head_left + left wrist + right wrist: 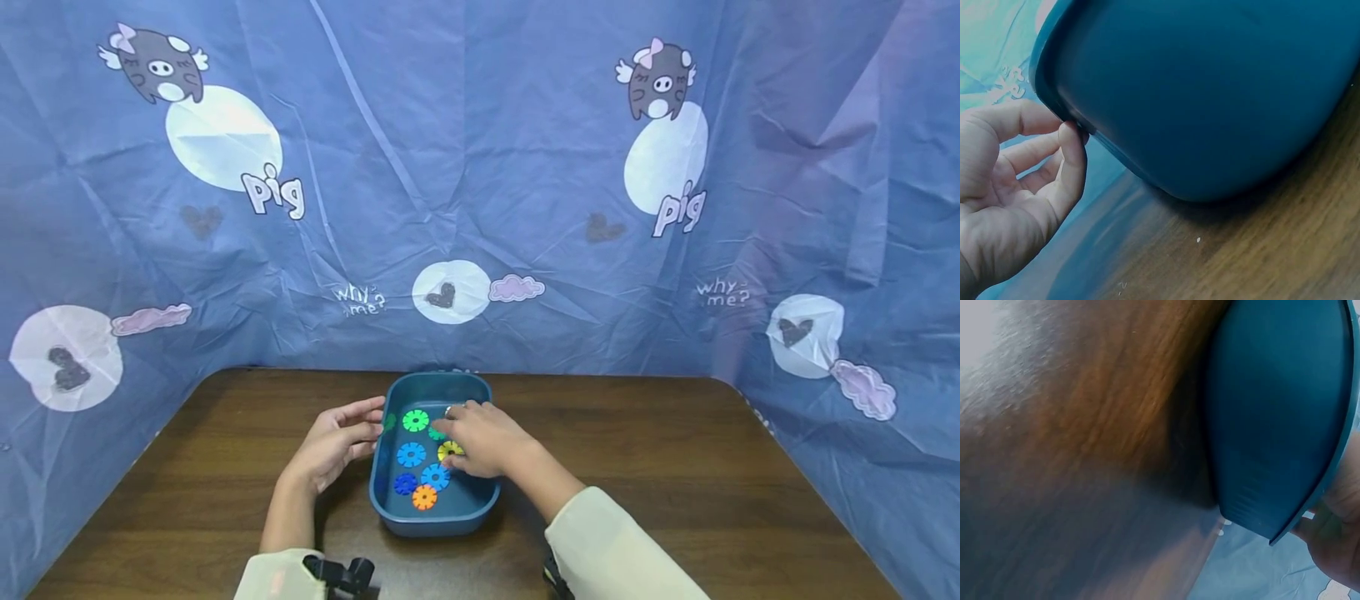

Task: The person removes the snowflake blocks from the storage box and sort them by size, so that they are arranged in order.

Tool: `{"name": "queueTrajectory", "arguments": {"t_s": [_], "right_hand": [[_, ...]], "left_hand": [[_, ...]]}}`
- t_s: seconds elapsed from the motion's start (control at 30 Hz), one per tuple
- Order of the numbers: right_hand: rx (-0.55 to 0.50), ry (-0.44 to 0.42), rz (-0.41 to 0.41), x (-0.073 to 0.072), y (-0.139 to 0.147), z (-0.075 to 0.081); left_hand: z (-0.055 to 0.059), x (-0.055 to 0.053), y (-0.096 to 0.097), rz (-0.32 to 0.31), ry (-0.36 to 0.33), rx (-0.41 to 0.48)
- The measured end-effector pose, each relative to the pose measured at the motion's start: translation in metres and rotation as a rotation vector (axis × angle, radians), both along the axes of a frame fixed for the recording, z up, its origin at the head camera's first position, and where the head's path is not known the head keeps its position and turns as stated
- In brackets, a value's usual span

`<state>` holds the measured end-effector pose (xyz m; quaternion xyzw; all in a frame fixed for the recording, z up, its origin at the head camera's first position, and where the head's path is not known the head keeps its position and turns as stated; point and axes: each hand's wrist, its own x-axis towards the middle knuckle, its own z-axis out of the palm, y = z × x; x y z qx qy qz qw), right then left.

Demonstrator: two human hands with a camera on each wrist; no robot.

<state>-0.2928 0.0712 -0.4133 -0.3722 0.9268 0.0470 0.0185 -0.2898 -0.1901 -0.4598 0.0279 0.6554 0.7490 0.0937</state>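
A blue plastic tub (432, 527) stands on the table with several notched plastic discs lying in it. Among them are a bright green disc (416, 421), a light blue disc (411, 454), a dark blue disc (406, 484) and an orange disc (424, 498). My left hand (337, 442) holds the tub's left rim, thumb and fingertips meeting at the edge in the left wrist view. Over the right rim reaches my right hand (483, 439), its thumb and fingers spread apart. They partly cover a yellow disc (448, 451) and another green disc (436, 432). In the right wrist view, the tub's wall hides its fingertips.
The brown wooden table (637, 467) extends on both sides of the tub. Behind it hangs a blue curtain (480, 208) printed with pigs and hearts. A black wrist mount (341, 573) sits at the left sleeve.
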Motion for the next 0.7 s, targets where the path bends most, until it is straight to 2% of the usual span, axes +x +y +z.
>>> {"name": "queueTrajectory", "arguments": {"t_s": [0.23, 0.7], "right_hand": [[0.001, -0.115, 0.015, -0.006, -0.008, 0.002], [-0.069, -0.279, -0.100, -0.018, -0.018, 0.000]], "left_hand": [[0.000, 0.000, 0.000, -0.001, -0.006, 0.004], [-0.001, 0.001, -0.001, -0.003, 0.002, -0.004]]}}
